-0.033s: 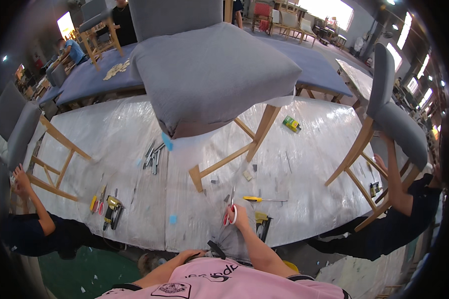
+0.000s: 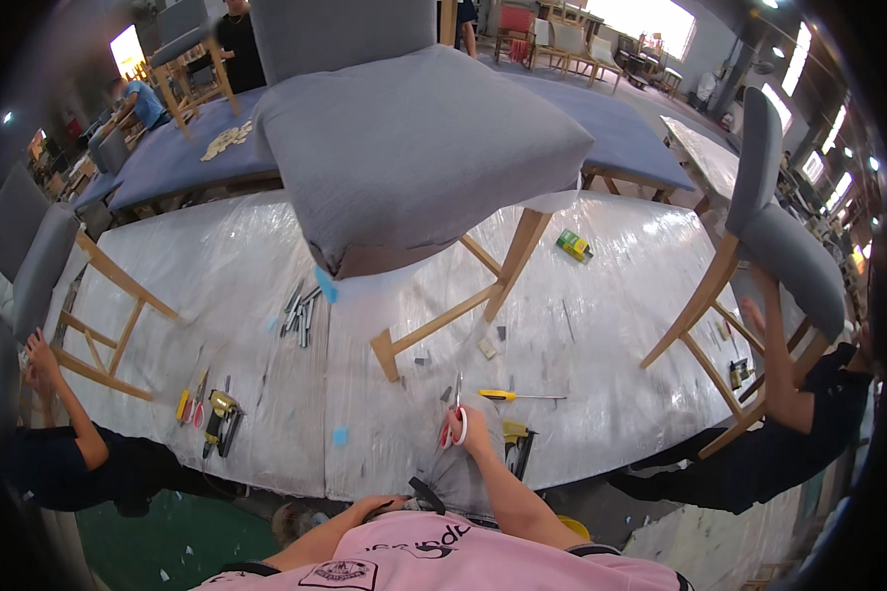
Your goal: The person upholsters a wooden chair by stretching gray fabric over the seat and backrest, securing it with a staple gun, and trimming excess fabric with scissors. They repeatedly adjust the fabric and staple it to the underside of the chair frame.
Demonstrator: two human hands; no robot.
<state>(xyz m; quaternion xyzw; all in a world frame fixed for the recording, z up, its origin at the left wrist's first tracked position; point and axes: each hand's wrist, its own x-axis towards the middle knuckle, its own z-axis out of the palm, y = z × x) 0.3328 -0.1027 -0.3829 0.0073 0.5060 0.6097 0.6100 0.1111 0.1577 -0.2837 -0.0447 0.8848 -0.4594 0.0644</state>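
Right hand (image 2: 475, 426) raised over the near table edge, forearm running up from the lower edge, fingers clenched through the red handles of a pair of scissors (image 2: 455, 414), blades pointing up and away from the body. Left hand (image 2: 376, 509) low and close to the chest, bent inward at the edge of a piece of grey fabric (image 2: 455, 473); cannot tell whether it grips the cloth. Fabric hangs between the two hands, just under the scissors, at the table's near edge.

Table covered in clear plastic sheet (image 2: 611, 295). Grey upholstered chair with light wooden legs (image 2: 414, 148) stands on it, well beyond the hands. Small green and yellow box (image 2: 573, 244) lies on the sheet to the right of the chair leg, well apart from the hands. Yellow-handled screwdriver (image 2: 517, 396) lies flat just right of the scissors. Yellow and black staple gun (image 2: 220, 419) near the left table edge. Small light-blue square piece (image 2: 340, 436) on the sheet left of the hands. Strips of metal staples (image 2: 301, 310) under the chair's front-left corner.
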